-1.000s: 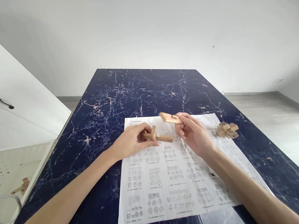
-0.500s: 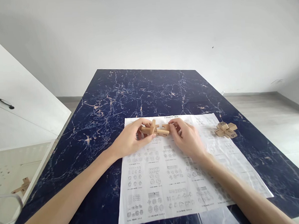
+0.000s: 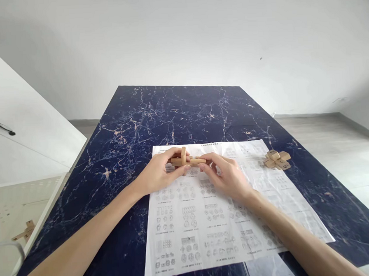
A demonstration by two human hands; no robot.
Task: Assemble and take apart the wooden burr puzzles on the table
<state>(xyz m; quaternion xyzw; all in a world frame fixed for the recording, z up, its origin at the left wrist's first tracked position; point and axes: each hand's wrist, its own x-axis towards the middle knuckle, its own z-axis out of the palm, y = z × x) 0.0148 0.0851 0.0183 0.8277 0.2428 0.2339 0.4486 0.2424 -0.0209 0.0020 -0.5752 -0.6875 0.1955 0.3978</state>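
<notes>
Between my two hands is a wooden burr puzzle of interlocking light-wood pieces, one standing upright across the others. My left hand grips its left side, thumb in front and fingers behind. My right hand is closed on the right end of the pieces, thumb near and fingers on top. My fingers hide part of the joints. Beneath both hands lies a creased white instruction sheet printed with small puzzle diagrams. To the right, an assembled wooden puzzle with letters on its ends rests by the sheet's edge.
The dark blue marbled table reaches toward a white wall. At left stands a white cabinet with a black handle. Below it, a perforated white surface carries another wooden piece.
My right hand has moved slightly left and now wraps over the right end of the puzzle. The gap between the right-hand piece and the rest has closed up.
</notes>
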